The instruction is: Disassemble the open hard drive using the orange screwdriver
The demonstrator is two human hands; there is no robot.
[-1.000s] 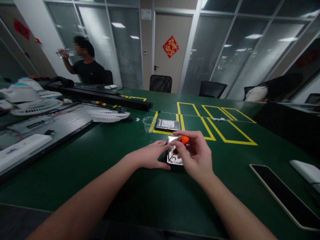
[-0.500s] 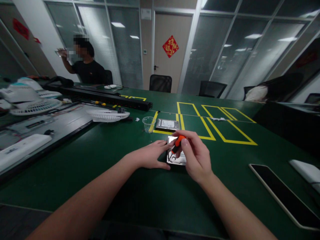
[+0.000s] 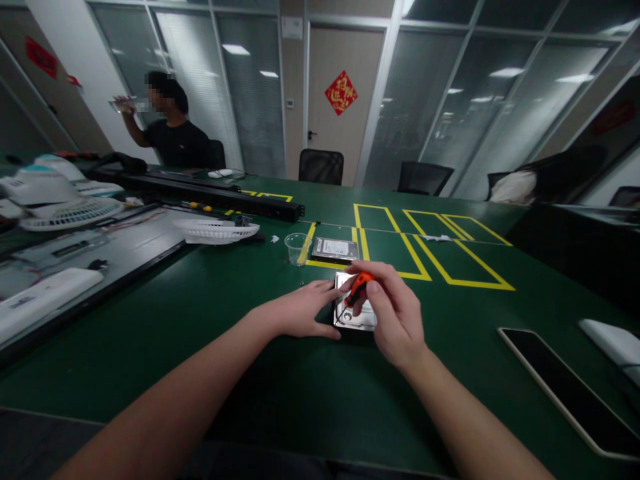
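Observation:
A silver hard drive [image 3: 361,321] lies on the green table in front of me. My left hand [image 3: 309,308] grips it at the left edge, thumb along the near corner and fingers over the far side. In my right hand [image 3: 397,312] is a screwdriver [image 3: 359,288] with an orange and black handle, pinched between thumb and fingers. Its thin shaft slants down to the drive's near left corner; whether the tip sits in a screw is too small to tell. My right fingers cover part of the drive.
Just beyond stand a clear plastic cup [image 3: 298,249] and a second hard drive [image 3: 335,249]. Fan parts [image 3: 217,230] and a metal panel [image 3: 125,250] occupy the left. A phone [image 3: 570,387] lies at right. A person [image 3: 177,137] sits across the table [image 3: 240,393].
My right hand has shifted very slightly to the right and the screwdriver handle has turned and leans a little more. My left hand and the drive stay in place.

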